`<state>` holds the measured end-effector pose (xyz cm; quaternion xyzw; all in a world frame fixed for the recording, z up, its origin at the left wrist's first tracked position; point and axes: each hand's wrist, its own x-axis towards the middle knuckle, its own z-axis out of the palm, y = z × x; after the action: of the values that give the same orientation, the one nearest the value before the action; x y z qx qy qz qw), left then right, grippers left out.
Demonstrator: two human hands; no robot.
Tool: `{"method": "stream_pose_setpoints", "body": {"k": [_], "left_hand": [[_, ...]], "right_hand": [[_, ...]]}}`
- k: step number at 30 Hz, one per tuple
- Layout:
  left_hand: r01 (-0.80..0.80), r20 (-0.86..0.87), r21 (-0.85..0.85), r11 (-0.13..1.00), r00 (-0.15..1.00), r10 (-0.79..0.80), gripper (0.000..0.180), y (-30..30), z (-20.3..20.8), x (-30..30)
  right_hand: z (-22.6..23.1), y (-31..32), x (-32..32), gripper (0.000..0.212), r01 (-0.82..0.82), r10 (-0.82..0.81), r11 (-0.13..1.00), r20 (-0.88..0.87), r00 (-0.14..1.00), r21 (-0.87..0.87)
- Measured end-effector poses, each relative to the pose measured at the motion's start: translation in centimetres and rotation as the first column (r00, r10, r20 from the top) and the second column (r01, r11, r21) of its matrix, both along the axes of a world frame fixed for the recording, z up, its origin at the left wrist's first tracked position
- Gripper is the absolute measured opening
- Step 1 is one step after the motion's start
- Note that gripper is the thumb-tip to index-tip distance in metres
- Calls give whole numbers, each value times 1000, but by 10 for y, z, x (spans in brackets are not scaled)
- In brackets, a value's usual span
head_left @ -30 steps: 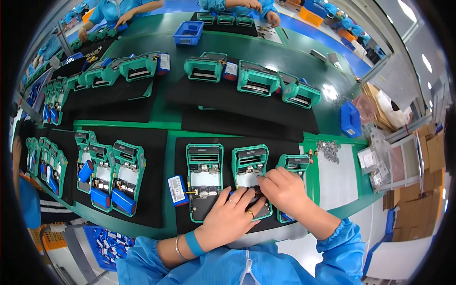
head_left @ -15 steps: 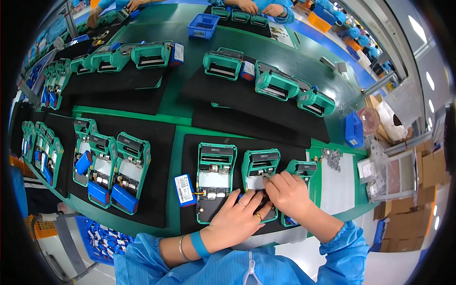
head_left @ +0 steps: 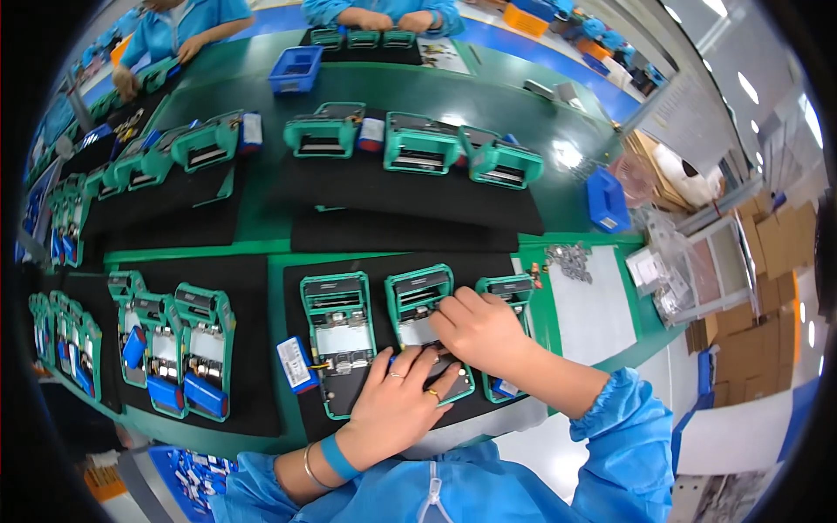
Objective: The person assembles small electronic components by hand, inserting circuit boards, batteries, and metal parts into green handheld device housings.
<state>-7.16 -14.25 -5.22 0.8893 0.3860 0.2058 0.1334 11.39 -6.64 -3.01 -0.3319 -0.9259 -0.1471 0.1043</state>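
Both hands on the middle green housing

The left hand lies over the housing's lower part, fingers spread apart; the right hand bends over its middle, fingers curled together, though whether they grip anything I cannot tell; the housing rests on a black mat, between two similar green housings; a blue battery pack lies beside the left one.
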Motion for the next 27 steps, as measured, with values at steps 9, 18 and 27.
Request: {"method": "stream_pose_setpoints", "body": {"k": [9, 18, 27], "left_hand": [[8, -40, 34, 999, 999, -7, 53, -2, 6, 3], [12, -102, -60, 998, 995, -18, 50, -3, 29, -7], [-102, 120, 61, 993, 988, 94, 52, 87, 31, 86]], "right_hand": [[-3, -6, -10, 19, 149, -150, 989, -13, 989, -21], [4, 5, 118, 7, 454, -529, 845, -574, 625, -284], [-52, 25, 173, 14, 615, -751, 636, -558, 353, -467]]}}
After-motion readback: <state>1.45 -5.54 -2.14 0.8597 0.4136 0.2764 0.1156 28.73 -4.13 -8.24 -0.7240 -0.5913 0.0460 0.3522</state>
